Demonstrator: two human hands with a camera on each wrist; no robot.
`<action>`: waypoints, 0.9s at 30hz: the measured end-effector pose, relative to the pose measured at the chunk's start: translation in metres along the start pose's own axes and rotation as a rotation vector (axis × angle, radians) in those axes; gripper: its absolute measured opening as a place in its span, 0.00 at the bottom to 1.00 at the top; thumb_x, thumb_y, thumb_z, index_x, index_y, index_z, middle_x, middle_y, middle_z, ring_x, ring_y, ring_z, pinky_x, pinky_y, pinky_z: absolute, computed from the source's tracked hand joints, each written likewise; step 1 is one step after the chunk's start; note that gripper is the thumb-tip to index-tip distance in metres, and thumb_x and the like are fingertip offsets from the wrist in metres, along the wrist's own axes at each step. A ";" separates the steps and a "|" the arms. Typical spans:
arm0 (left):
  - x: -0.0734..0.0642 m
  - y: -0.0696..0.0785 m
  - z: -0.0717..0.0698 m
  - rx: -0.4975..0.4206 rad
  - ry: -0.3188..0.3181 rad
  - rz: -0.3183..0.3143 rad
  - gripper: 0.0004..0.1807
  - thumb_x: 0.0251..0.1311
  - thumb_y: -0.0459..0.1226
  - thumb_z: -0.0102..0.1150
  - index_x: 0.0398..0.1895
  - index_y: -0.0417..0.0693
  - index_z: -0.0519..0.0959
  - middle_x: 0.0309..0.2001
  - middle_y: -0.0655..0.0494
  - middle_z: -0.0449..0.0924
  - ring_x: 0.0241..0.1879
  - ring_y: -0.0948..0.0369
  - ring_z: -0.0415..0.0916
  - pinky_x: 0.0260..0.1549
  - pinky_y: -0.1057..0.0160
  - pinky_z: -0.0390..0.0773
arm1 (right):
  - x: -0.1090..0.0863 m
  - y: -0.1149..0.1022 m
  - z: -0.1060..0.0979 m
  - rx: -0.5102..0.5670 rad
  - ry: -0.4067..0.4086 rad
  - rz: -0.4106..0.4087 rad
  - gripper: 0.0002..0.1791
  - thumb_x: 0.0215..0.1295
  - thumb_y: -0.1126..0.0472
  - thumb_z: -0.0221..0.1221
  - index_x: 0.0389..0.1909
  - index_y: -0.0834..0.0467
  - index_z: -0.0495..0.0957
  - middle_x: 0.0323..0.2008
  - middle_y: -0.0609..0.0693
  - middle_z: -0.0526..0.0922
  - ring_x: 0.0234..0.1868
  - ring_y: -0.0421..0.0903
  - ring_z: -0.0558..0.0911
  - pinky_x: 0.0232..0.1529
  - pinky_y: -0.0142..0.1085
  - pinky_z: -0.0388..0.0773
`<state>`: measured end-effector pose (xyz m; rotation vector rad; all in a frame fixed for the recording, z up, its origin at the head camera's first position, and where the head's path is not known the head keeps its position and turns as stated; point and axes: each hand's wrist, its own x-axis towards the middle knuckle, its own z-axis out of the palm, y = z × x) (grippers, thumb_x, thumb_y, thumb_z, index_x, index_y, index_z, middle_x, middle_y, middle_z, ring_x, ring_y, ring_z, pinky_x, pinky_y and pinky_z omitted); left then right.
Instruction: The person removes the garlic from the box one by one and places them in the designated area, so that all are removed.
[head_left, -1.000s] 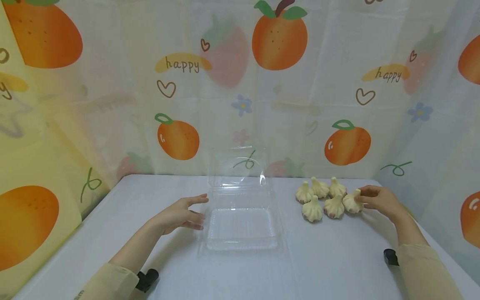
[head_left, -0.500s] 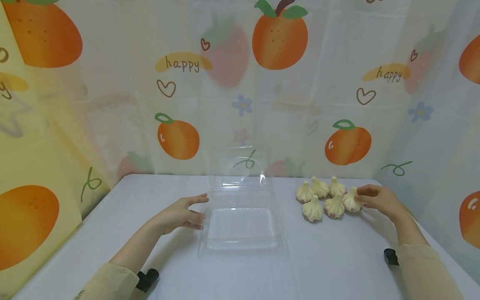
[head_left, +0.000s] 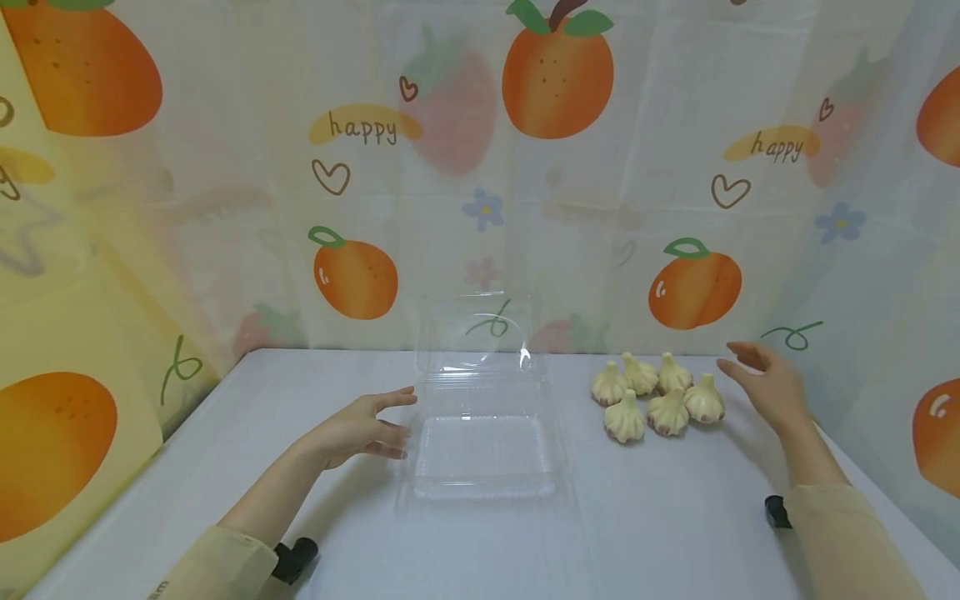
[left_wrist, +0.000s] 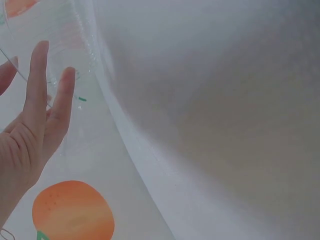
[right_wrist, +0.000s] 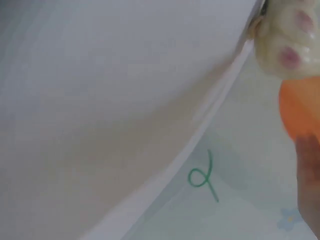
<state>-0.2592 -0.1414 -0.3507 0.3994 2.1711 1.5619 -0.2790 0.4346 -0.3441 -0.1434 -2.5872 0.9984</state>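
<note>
Several garlic bulbs (head_left: pixel 667 412) stand in a tight group on the right side of the table, necks upward. My right hand (head_left: pixel 768 387) hovers just right of the nearest bulb (head_left: pixel 705 400), apart from it, with nothing in its fingers. In the right wrist view only part of that hand (right_wrist: pixel 309 185) shows, below a garlic bulb (right_wrist: pixel 287 42). A clear plastic clamshell box (head_left: pixel 483 487) sits mid-table, its lid (head_left: pixel 476 337) raised at the back. At the box's left side is my left hand (head_left: pixel 363 429), fingers extended; whether they touch the wall is unclear.
A white cloth covers the table (head_left: pixel 637 525). Behind it hangs a curtain (head_left: pixel 585 192) printed with fruit, hearts and words. A dark strapped device (head_left: pixel 295 560) sits at the left wrist and another (head_left: pixel 778 512) at the right.
My right hand has let go of the rightmost garlic bulb and moved up and to the right. That bulb stays beside the others. The left hand and the box have not moved.
</note>
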 end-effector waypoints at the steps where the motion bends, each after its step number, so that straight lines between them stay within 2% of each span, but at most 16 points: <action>1: 0.000 0.000 0.000 0.000 -0.002 0.002 0.40 0.60 0.29 0.59 0.76 0.35 0.54 0.81 0.46 0.39 0.65 0.39 0.71 0.51 0.54 0.87 | 0.000 -0.004 0.000 0.021 0.088 0.003 0.33 0.70 0.43 0.55 0.66 0.61 0.70 0.65 0.64 0.75 0.64 0.54 0.75 0.53 0.33 0.80; 3: 0.000 0.000 0.000 -0.001 -0.005 0.008 0.40 0.60 0.29 0.59 0.76 0.35 0.54 0.81 0.46 0.39 0.65 0.39 0.71 0.51 0.54 0.87 | 0.000 -0.015 0.001 0.093 0.237 0.020 0.29 0.69 0.44 0.57 0.63 0.58 0.74 0.59 0.48 0.83 0.57 0.35 0.78 0.45 0.17 0.74; 5: 0.000 0.000 0.000 0.000 -0.008 0.012 0.40 0.60 0.29 0.59 0.76 0.35 0.54 0.81 0.46 0.39 0.65 0.39 0.70 0.51 0.54 0.87 | -0.001 -0.028 0.003 0.191 0.347 0.011 0.24 0.68 0.48 0.60 0.58 0.56 0.78 0.48 0.33 0.85 0.47 0.21 0.76 0.40 0.09 0.69; 7: 0.000 0.000 0.001 0.001 -0.006 0.012 0.40 0.61 0.29 0.59 0.76 0.36 0.54 0.81 0.46 0.39 0.65 0.39 0.70 0.51 0.54 0.87 | -0.001 -0.042 0.006 0.266 0.402 -0.025 0.19 0.66 0.51 0.62 0.55 0.55 0.81 0.42 0.23 0.82 0.42 0.14 0.73 0.40 0.09 0.70; 9: 0.000 0.001 0.001 0.003 -0.003 0.011 0.40 0.61 0.29 0.58 0.76 0.36 0.54 0.81 0.46 0.40 0.65 0.39 0.71 0.52 0.54 0.86 | -0.002 -0.055 0.010 0.303 0.417 -0.080 0.16 0.65 0.54 0.64 0.52 0.53 0.83 0.40 0.22 0.83 0.42 0.14 0.74 0.40 0.10 0.71; 13: 0.000 0.003 0.001 0.039 0.012 0.009 0.41 0.61 0.31 0.59 0.76 0.40 0.55 0.80 0.43 0.44 0.64 0.41 0.73 0.53 0.55 0.86 | -0.006 -0.078 0.020 0.296 0.355 -0.171 0.16 0.66 0.53 0.63 0.52 0.54 0.82 0.43 0.24 0.83 0.43 0.16 0.75 0.42 0.09 0.73; 16: -0.002 0.005 -0.001 0.098 0.031 0.021 0.40 0.62 0.34 0.60 0.76 0.42 0.56 0.80 0.44 0.45 0.66 0.42 0.72 0.57 0.54 0.83 | -0.010 -0.093 0.028 0.285 0.265 -0.233 0.20 0.67 0.53 0.63 0.55 0.58 0.80 0.45 0.25 0.82 0.40 0.17 0.77 0.42 0.10 0.75; 18: -0.005 0.007 -0.002 0.151 0.051 0.034 0.38 0.63 0.35 0.58 0.76 0.42 0.57 0.81 0.46 0.45 0.68 0.40 0.68 0.61 0.51 0.80 | -0.014 -0.103 0.035 0.276 0.200 -0.273 0.20 0.67 0.52 0.62 0.56 0.57 0.79 0.50 0.34 0.84 0.40 0.17 0.77 0.42 0.11 0.76; 21: -0.009 0.010 -0.003 0.222 0.091 0.047 0.37 0.64 0.36 0.57 0.76 0.42 0.58 0.81 0.48 0.43 0.71 0.38 0.62 0.67 0.43 0.73 | -0.021 -0.117 0.046 0.262 0.117 -0.347 0.19 0.67 0.54 0.62 0.56 0.55 0.79 0.58 0.48 0.83 0.44 0.17 0.77 0.45 0.12 0.77; 24: -0.011 0.013 -0.001 0.279 0.134 0.061 0.37 0.64 0.37 0.56 0.75 0.42 0.58 0.81 0.47 0.44 0.73 0.35 0.58 0.70 0.37 0.67 | -0.028 -0.128 0.058 0.244 0.063 -0.438 0.17 0.66 0.58 0.63 0.55 0.55 0.80 0.62 0.54 0.80 0.54 0.28 0.79 0.53 0.20 0.81; 27: -0.011 0.014 0.005 0.355 0.192 0.080 0.37 0.65 0.38 0.56 0.75 0.41 0.58 0.80 0.44 0.45 0.75 0.35 0.52 0.72 0.34 0.61 | -0.035 -0.140 0.070 0.219 0.020 -0.522 0.17 0.65 0.61 0.64 0.55 0.57 0.80 0.63 0.55 0.80 0.62 0.45 0.79 0.59 0.38 0.83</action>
